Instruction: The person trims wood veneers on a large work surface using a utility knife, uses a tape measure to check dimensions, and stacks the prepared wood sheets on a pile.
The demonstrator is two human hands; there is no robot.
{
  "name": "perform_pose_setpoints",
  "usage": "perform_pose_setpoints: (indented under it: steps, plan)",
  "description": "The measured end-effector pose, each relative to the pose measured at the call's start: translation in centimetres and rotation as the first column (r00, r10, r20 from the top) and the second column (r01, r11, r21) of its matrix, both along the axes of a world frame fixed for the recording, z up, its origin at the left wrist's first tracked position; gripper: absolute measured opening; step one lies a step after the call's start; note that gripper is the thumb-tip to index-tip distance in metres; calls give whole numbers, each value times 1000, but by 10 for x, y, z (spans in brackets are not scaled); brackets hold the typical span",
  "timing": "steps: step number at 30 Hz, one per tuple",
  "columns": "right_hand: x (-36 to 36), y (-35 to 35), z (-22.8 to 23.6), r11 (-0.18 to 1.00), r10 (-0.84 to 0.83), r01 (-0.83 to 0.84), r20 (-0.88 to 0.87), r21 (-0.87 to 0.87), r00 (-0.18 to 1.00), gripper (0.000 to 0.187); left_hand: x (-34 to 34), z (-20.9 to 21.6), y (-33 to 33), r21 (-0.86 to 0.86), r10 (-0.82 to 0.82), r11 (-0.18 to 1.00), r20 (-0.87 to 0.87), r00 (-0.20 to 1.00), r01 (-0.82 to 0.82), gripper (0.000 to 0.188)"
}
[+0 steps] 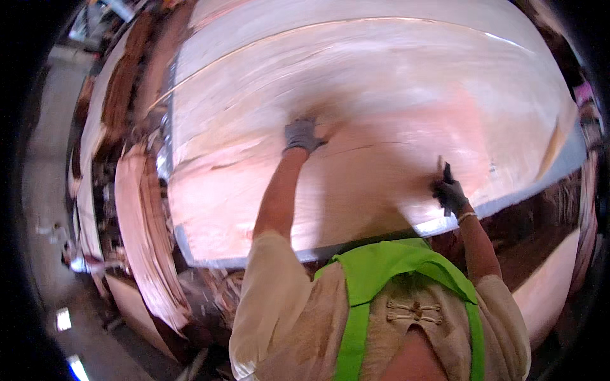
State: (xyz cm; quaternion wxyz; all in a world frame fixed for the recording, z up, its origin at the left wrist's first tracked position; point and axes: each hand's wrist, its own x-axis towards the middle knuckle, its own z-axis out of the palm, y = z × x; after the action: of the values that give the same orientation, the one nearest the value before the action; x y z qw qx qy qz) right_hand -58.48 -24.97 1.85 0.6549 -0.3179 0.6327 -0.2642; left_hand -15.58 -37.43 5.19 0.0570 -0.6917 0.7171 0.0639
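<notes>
Gripping a blurred tool, the right hand half-hides it.

Bright pinkish light on the pale sheet around my left hand and my right hand, soft shadow between them and nearer me, white glare just below the right, motion blur streaking beyond the left, bent edges, black fisheye rim.

one left hand and one right hand on my feed, so two total, one black tool, one wristband, one green apron, at least two side stacks, tabletop sheets too blurry for me to count
</notes>
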Motion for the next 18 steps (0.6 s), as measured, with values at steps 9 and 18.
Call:
perform_pose_setpoints:
  steps: [9,18]
  plan:
    - [2,-2,13,999,-39,39,-19,-6,999,52,13,-42,-17,25,-131,990,-195,972,138,27]
    - [1,-5,38,999,-52,52,-29,-2,998,33,24,-11,-48,84,-231,963,-241,943,257,20]
